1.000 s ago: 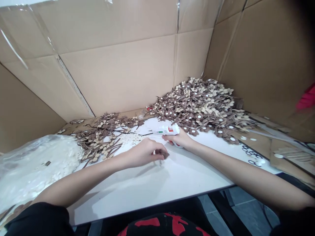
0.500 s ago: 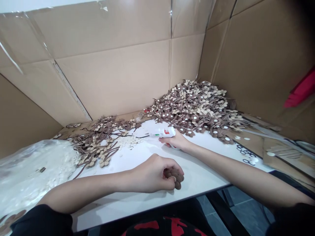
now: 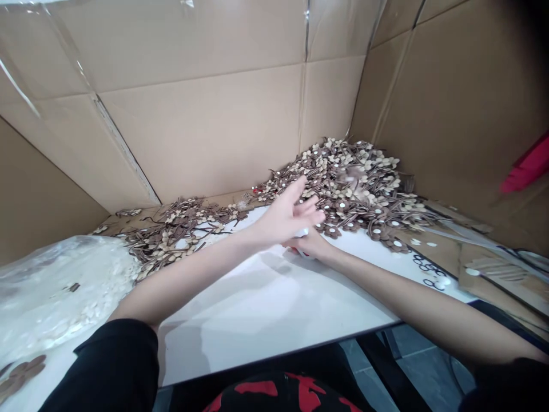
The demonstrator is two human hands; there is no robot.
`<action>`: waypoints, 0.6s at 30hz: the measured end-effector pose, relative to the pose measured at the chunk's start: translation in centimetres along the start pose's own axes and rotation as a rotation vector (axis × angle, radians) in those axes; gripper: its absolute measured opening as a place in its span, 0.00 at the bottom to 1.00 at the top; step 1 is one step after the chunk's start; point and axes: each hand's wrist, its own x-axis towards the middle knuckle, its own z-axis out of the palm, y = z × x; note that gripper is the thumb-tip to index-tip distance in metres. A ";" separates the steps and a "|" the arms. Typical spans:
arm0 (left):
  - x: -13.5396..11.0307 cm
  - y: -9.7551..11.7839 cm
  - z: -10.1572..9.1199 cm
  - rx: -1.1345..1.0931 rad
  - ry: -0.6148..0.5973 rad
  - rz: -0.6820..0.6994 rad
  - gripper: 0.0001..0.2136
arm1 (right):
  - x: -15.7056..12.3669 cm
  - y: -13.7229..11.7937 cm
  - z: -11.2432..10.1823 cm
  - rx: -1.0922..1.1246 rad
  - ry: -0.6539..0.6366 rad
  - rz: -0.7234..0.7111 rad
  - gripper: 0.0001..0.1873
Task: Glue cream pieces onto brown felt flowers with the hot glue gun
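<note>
My left hand point(image 3: 286, 220) is stretched out over the table with its fingers spread and nothing in it. It passes in front of my right hand point(image 3: 316, 245), whose fingers are wrapped round a white glue gun point(image 3: 302, 232). Most of the glue gun is hidden behind the left hand. Just beyond the fingertips rises a large pile of brown and cream flower pieces point(image 3: 377, 191) with stems, many bearing white dots. A blurred brownish piece point(image 3: 352, 175) shows against the pile's upper part.
A smaller heap of flower pieces point(image 3: 171, 229) lies at the left. Beside it sits a clear plastic bag point(image 3: 72, 286) full of small white pieces. Cardboard walls point(image 3: 206, 131) enclose the white table point(image 3: 257, 320). Dark rings point(image 3: 424, 264) lie at its right edge.
My left hand has moved forward and opened, letting go of the brown flower piece it held. The right hand stays about where it was with the glue gun.
</note>
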 end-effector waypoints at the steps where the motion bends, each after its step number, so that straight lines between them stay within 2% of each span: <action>1: 1.0 -0.7 -0.8 0.029 0.040 0.024 0.32 | 0.0 0.0 0.0 -0.021 -0.030 -0.007 0.09; 3: 1.9 -2.4 -2.5 0.129 0.083 0.037 0.33 | 0.1 0.0 0.0 -0.077 -0.096 -0.024 0.08; 5: 1.6 -4.0 -4.3 0.269 0.133 0.019 0.29 | 0.2 0.1 0.0 -0.119 -0.131 -0.033 0.07; 8: -0.7 -5.5 -7.3 0.631 0.190 0.033 0.20 | 0.1 0.0 0.0 -0.118 -0.143 -0.057 0.08; 11: -3.8 -6.2 -10.8 1.068 0.164 -0.015 0.13 | -0.2 -0.4 -0.1 -0.124 -0.150 -0.058 0.09; 15: -8.1 -7.3 -16.0 1.534 0.105 -0.377 0.14 | -0.3 -0.8 -0.2 -0.175 -0.175 -0.047 0.11; 18: -10.7 -8.6 -19.3 1.587 0.013 -0.761 0.19 | -0.2 -0.6 -0.3 -0.170 -0.182 -0.055 0.11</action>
